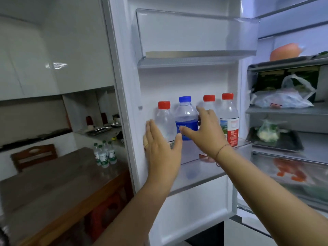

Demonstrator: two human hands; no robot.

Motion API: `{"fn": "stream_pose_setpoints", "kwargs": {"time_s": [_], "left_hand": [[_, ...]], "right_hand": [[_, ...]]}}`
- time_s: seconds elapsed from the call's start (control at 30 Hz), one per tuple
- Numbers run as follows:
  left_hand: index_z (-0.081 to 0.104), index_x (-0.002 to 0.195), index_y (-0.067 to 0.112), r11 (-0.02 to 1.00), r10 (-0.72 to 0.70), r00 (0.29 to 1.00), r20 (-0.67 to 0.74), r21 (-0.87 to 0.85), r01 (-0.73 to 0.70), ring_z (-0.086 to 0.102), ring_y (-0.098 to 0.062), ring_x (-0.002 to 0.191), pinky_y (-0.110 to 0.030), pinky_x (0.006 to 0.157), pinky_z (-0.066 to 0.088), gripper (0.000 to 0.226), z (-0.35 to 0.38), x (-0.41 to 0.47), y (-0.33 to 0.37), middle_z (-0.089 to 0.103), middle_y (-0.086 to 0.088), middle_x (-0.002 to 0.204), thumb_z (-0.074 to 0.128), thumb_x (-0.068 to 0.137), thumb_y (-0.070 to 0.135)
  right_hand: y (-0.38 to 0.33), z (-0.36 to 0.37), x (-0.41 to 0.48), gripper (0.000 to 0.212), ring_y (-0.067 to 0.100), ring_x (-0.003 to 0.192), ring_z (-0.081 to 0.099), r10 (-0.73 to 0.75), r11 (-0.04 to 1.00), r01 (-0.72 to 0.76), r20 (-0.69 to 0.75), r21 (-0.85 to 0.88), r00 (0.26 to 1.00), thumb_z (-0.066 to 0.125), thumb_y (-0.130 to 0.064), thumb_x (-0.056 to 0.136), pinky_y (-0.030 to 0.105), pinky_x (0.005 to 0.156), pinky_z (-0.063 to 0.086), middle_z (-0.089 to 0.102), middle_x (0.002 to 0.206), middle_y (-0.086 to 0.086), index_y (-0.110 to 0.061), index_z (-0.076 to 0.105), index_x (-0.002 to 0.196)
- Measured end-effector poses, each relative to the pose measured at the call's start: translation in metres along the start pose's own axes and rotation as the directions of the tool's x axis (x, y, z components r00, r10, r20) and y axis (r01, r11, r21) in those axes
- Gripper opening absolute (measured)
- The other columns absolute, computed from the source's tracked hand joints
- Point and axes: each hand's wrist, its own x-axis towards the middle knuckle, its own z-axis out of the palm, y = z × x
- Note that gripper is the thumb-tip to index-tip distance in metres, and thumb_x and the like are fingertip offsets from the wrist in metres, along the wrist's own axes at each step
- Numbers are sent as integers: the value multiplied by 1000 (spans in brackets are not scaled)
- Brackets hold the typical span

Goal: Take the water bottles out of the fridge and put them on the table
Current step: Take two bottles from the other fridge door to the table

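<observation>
Several water bottles stand in the fridge door shelf [200, 171]: a red-capped one [165, 119] at the left, a blue-capped one with a blue label [186, 116], another red-capped one [209, 102] half hidden behind my right hand, and a red-capped one [229, 119] at the right. My left hand [161, 144] is open, its fingers spread around the leftmost bottle's lower part. My right hand [205, 132] is open, with the thumb in front of the blue bottle and the fingers by the third bottle. Several green-capped bottles [104, 154] stand on the brown table [53, 183].
The upper door shelf [195, 55] holds nothing. Fridge shelves at the right carry bags of food [282, 98], an orange item [285, 51] and a dark tray [276, 141]. A wooden chair [33, 155] stands behind the table. A counter [103, 130] with trays lies beyond.
</observation>
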Motion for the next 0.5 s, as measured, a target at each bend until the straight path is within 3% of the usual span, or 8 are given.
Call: {"fn": "stream_pose_setpoints", "kwargs": {"time_s": [0.13,0.23,0.4,0.5], "left_hand": [[6,153,22,996,-14,999,-44,89,17,16,-19,143,-39,116,27,83,8,4,-2,20,0,156,55,91,46],[17,150,21,988,41,993,-111,151,-24,31,-18,133,-31,105,35,80,12,4,-6,30,-3,146,61,88,45],[12,147,38,997,-26,1000,9,-69,26,48,-11,116,-27,88,45,84,6,-1,-20,41,8,137,69,85,37],[22,140,35,997,-57,998,16,-58,58,54,-11,108,-26,79,46,78,5,-1,-23,48,11,126,73,81,37]], "right_hand": [[10,-7,4,72,14,112,51,1,985,-15,80,171,997,72,-30,78,15,80,44,44,132,2,-20,34,139],[16,-8,1,72,10,104,50,3,931,-66,174,359,985,71,-25,80,10,67,45,48,128,-2,-24,28,138],[21,-3,-7,79,9,104,51,-29,884,-102,270,457,962,73,-19,78,9,61,48,46,118,-10,-27,24,139],[19,-1,-10,72,0,91,53,-56,888,-86,293,451,955,75,-17,75,4,58,47,46,112,-13,-23,32,133]]}}
